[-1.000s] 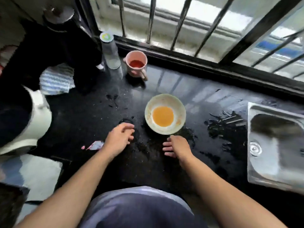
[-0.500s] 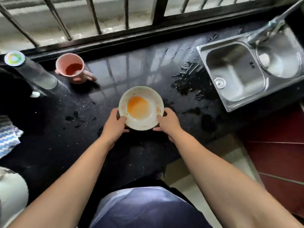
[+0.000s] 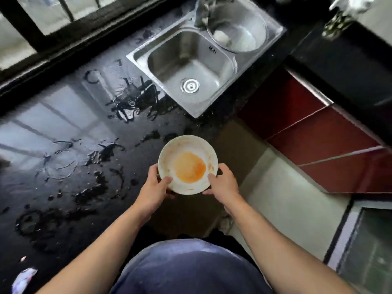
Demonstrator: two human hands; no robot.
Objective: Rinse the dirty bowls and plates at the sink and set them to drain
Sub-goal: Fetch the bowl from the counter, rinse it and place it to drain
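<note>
A white bowl (image 3: 188, 164) with an orange sauce stain in its bottom is lifted off the black counter (image 3: 63, 166), near the counter's front edge. My left hand (image 3: 153, 187) grips its left rim, thumb over the edge. My right hand (image 3: 222, 184) grips its right rim the same way. The steel sink (image 3: 191, 66) lies beyond the bowl, up and to the right, with its drain showing. A smaller round basin (image 3: 239, 32) beside it holds something white. The tap (image 3: 201, 11) stands at the sink's back edge.
The black counter is wet, with puddles and water rings to the left of the sink. A barred window (image 3: 53, 18) runs along the back. Red cabinet fronts (image 3: 318, 134) and a pale floor (image 3: 286, 209) are to the right. A crumpled scrap (image 3: 23, 276) lies at the lower left.
Both hands went from resting on the counter to gripping the bowl, then lifted it and carried it right toward the sink. The view swung right; the pink cup and bottle left the frame.
</note>
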